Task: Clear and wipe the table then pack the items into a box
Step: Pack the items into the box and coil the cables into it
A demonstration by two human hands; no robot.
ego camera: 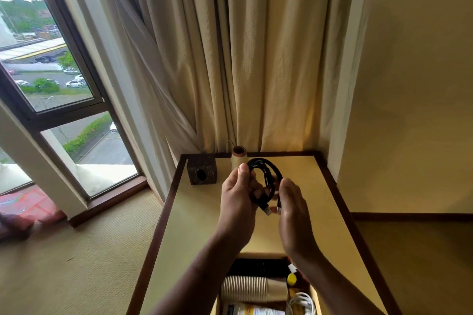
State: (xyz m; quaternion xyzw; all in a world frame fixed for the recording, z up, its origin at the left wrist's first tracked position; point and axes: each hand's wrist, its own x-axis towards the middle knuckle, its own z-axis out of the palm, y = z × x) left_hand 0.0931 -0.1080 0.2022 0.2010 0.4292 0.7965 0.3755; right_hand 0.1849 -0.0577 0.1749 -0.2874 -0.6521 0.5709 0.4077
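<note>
1. At the near edge of the table, an open box is seen; only its far part is in view.
2. Inside the box, a stack of ribbed paper cups is laid on its side, with a dark flat item just behind it that cannot be identified.
3. To the right of the cups, a small yellow cap and a coiled white cable are packed; a white label with yellow print is cut off by the bottom edge.
4. Both forearms are extended over the box, so that part of its right side is hidden.
5. Above the middle of the table, a coiled black cable is held between the two hands, clear of the tabletop.
6. The coil's left side is pinched by the thumb and fingers of the left hand.
7. The right hand is closed narrowly on the coil's lower right, where a metal plug hangs out.
8. At the far edge, a dark wooden cube with a round hole is set, and just right of it a small vase, partly hidden by the coil.
9. Behind the table, cream curtains are hung; a window is seen to the left.
</note>
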